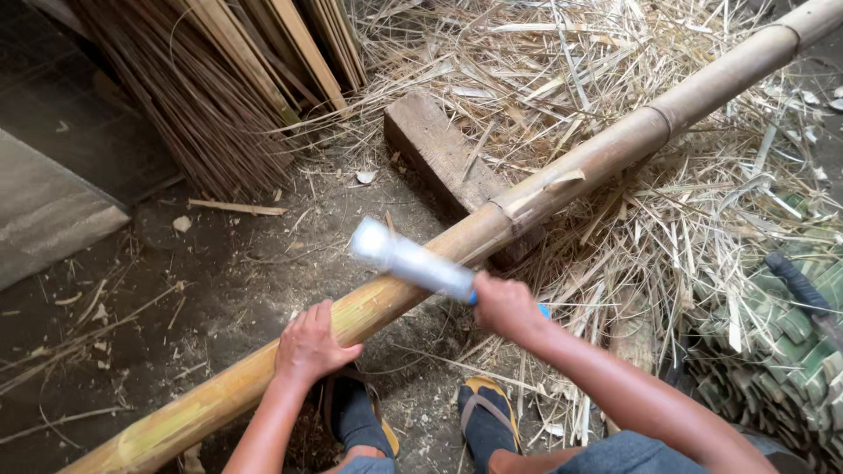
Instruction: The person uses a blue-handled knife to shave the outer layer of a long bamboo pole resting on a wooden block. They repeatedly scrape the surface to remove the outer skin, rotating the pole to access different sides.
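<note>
A long bamboo pole (606,154) runs diagonally from the lower left to the upper right, resting on a wooden block (435,149). My left hand (309,344) presses down on the pole's shaved, yellowish lower part. My right hand (505,305) grips the blue handle of a broad blade (408,259), blurred by motion, which lies across the pole just above my left hand. Both my feet in sandals (487,420) stand under the pole.
Dry bamboo shavings (615,53) cover the ground at the upper right. A bundle of thin bamboo strips (211,96) leans at the upper left. A woven green mat (790,351) with a dark tool handle (795,279) lies at the right. A grey slab (44,206) sits left.
</note>
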